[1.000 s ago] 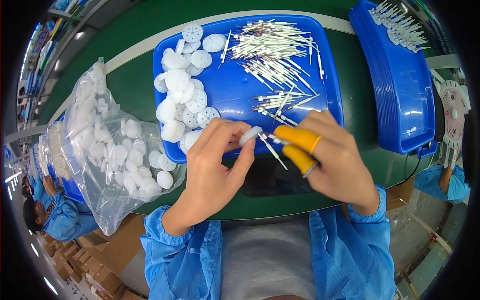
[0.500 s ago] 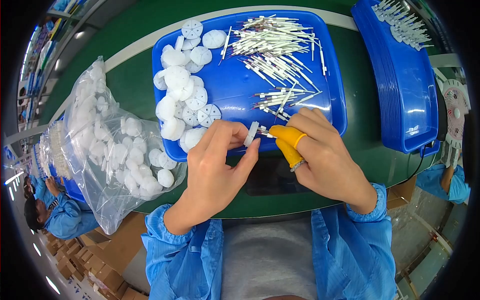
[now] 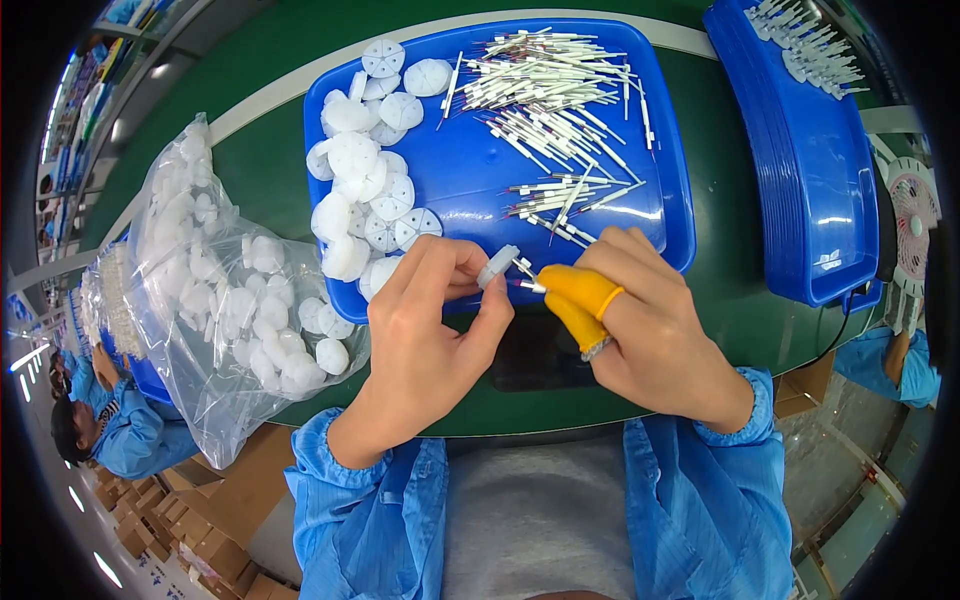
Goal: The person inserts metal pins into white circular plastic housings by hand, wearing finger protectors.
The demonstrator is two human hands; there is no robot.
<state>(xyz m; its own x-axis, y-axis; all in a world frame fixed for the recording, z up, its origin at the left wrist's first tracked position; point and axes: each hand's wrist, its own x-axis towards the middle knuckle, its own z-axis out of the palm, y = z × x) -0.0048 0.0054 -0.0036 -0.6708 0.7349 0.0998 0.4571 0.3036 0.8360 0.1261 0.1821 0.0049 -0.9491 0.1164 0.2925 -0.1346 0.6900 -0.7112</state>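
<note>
My left hand (image 3: 425, 335) pinches a round white plastic disc (image 3: 497, 266) on edge between thumb and fingers, above the near rim of the blue tray (image 3: 470, 160). To its right, my right hand (image 3: 650, 325) has yellow covers on two fingers, closed on thin white sticks (image 3: 528, 286) with dark reddish ends. Those ends point at the disc's face; whether any touches it is too small to tell. Matching white discs (image 3: 358, 170) fill the tray's left side. A heap of the thin white sticks (image 3: 545, 80) lies in its right half, with a smaller group (image 3: 560, 195) nearer my right hand.
Left of the tray, a clear plastic bag (image 3: 215, 300) holds many white discs. At right stands a stack of blue trays (image 3: 815, 200) with white pronged parts (image 3: 805, 50) on top, beside a fan (image 3: 910, 215). A co-worker in blue (image 3: 140, 430) sits far left, near cardboard boxes (image 3: 215, 555).
The disc in my left hand has tilted, its top leaning right. My right hand has shifted slightly right and down, and the stick ends between its fingers have fanned apart.
</note>
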